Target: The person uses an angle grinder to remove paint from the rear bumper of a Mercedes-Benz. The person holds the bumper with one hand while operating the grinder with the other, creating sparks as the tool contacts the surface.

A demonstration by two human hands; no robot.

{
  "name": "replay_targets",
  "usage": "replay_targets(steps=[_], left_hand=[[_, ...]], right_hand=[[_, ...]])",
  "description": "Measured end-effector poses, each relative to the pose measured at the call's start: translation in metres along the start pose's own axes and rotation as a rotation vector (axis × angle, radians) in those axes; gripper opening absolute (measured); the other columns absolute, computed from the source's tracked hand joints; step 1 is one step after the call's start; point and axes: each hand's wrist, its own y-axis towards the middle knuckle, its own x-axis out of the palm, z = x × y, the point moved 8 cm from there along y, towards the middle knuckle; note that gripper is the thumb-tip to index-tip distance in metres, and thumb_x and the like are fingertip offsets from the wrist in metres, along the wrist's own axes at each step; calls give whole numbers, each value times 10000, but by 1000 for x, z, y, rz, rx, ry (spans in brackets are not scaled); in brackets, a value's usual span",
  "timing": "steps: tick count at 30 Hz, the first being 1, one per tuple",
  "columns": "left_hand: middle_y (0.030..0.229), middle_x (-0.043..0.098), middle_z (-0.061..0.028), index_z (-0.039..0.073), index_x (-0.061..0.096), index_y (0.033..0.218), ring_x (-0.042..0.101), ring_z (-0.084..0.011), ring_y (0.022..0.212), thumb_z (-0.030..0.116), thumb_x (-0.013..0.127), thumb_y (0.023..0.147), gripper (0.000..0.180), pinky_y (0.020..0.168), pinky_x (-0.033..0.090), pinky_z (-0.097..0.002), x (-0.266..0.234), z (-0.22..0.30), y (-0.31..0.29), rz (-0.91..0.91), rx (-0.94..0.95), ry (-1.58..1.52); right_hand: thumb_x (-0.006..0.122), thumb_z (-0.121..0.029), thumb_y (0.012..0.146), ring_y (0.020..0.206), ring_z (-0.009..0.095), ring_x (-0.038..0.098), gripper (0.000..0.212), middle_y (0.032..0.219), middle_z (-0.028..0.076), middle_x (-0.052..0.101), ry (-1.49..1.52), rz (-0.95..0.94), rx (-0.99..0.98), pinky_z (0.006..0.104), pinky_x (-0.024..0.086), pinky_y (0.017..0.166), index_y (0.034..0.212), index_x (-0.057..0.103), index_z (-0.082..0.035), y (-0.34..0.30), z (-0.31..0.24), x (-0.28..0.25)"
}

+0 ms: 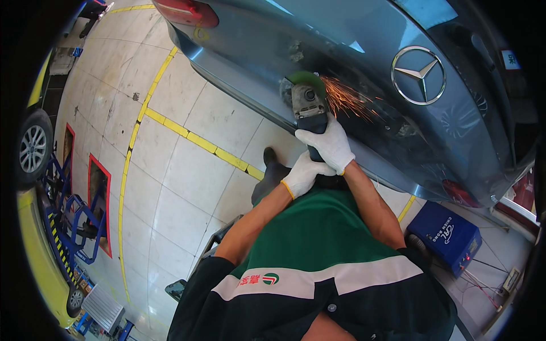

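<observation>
An angle grinder (309, 102) with a green disc (310, 81) is held against the rear of a grey-blue car (364, 34). Orange sparks (345, 98) fly from the disc to the right across the bodywork. My right hand (330, 145), in a white knit glove, is closed round the grinder's dark body just behind its metal head. Lower down, nearer my waist, my left hand (307, 175) in a matching glove grips the back part of the tool. Bare, scuffed patches (296, 51) mark the paint near the disc. The exact contact point is partly hidden by the grinder head.
A round chrome emblem (418, 75) sits on the car at right. A blue box-shaped machine (444, 236) with cables stands on the floor at lower right. Yellow lines (190, 136) cross the pale tiles. At far left are a yellow-green car (37, 250) and a blue metal frame (82, 227).
</observation>
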Motion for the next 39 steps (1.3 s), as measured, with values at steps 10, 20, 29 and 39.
replay_targets(steps=[10, 20, 29, 39], left_hand=[[1180, 667, -80, -31, 592, 1257, 632, -218, 1140, -63, 737, 692, 585, 991, 487, -339, -3, -2, 2, 23, 26, -31], [1173, 666, -75, -32, 577, 1276, 627, -217, 1151, -48, 740, 705, 594, 1005, 480, -333, 2, 4, 0, 0, 37, -1], [1198, 660, -88, -43, 562, 1292, 632, -211, 1147, -46, 747, 712, 609, 995, 492, -336, -1, -1, 2, 7, 17, -6], [1188, 661, -80, -38, 565, 1292, 630, -215, 1148, -57, 744, 703, 616, 1002, 488, -344, -3, -3, 1, 12, 17, -20]], right_hand=[[876, -338, 702, 856, 200, 687, 608, 969, 122, 709, -41, 5, 1, 341, 563, 798, 1119, 622, 25, 1, -1, 0], [877, -307, 703, 872, 186, 681, 593, 989, 119, 708, 2, 9, -3, 333, 561, 806, 1125, 622, 22, 0, -4, -1], [869, -296, 719, 833, 181, 678, 587, 955, 116, 704, -25, 8, -4, 328, 563, 776, 1132, 611, 33, 0, -2, -1], [863, -276, 725, 796, 175, 680, 550, 925, 107, 703, -8, -2, -16, 324, 561, 745, 1108, 610, 27, 0, 3, 2]])
